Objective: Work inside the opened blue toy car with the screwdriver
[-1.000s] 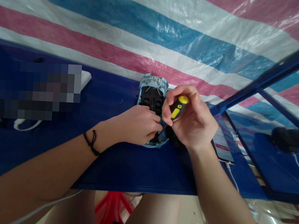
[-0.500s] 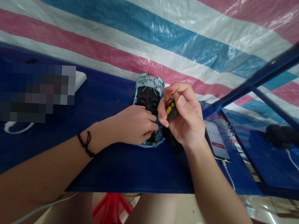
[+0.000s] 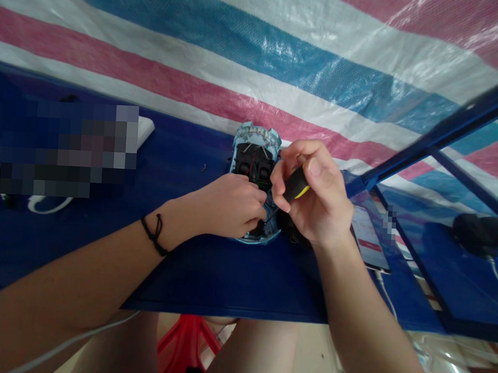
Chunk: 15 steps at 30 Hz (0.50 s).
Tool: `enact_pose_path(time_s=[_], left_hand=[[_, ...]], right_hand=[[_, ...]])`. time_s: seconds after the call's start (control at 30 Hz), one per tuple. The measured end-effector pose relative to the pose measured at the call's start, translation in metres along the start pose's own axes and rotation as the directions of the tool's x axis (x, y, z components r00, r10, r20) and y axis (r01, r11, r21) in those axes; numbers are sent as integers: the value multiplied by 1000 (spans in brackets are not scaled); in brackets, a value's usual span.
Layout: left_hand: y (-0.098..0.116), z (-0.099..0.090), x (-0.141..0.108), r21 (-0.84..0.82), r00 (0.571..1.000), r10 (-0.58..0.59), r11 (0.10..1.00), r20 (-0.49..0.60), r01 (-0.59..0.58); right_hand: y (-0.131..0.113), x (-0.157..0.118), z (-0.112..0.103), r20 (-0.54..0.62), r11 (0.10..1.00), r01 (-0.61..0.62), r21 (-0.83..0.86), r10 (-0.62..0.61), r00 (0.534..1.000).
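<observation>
A light-blue toy car body [image 3: 256, 135] lies on the blue table with its inside up, showing black parts, thin wires and a green board. Curled over its near half is my left hand [image 3: 236, 207], fingertips pinched together by the screwdriver's shaft; what they hold is hidden. My right hand [image 3: 317, 193] is closed around the black-and-yellow handle of a screwdriver [image 3: 296, 184]. The shaft slants down and left into the car, and its tip is out of sight. Left of the car, a few tiny screws [image 3: 204, 168] lie on the table.
On the right lies a phone [image 3: 370, 237] with a white cable, near a blue metal frame [image 3: 400, 161]. Black wheels or parts [image 3: 293, 233] sit under my right hand. A white object [image 3: 145, 130] is at left; striped sheeting [image 3: 239, 63] hangs behind.
The screwdriver handle has turned in my right hand, its yellow part now facing another way. My left hand keeps its place on the car. The whole view has shifted slightly.
</observation>
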<state>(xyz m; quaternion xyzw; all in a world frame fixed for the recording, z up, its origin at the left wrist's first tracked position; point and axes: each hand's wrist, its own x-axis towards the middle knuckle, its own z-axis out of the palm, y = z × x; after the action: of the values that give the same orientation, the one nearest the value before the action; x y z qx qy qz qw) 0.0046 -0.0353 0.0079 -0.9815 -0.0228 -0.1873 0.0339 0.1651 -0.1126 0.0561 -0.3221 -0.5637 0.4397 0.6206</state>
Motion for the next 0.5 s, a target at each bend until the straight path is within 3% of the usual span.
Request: enact_pose_path(time_s=[0.5], left_hand=[[1, 1, -1, 9, 999, 5, 1000, -49, -5]], right_hand=[[-2, 0, 0, -24, 1000, 1, 0, -1, 1000]])
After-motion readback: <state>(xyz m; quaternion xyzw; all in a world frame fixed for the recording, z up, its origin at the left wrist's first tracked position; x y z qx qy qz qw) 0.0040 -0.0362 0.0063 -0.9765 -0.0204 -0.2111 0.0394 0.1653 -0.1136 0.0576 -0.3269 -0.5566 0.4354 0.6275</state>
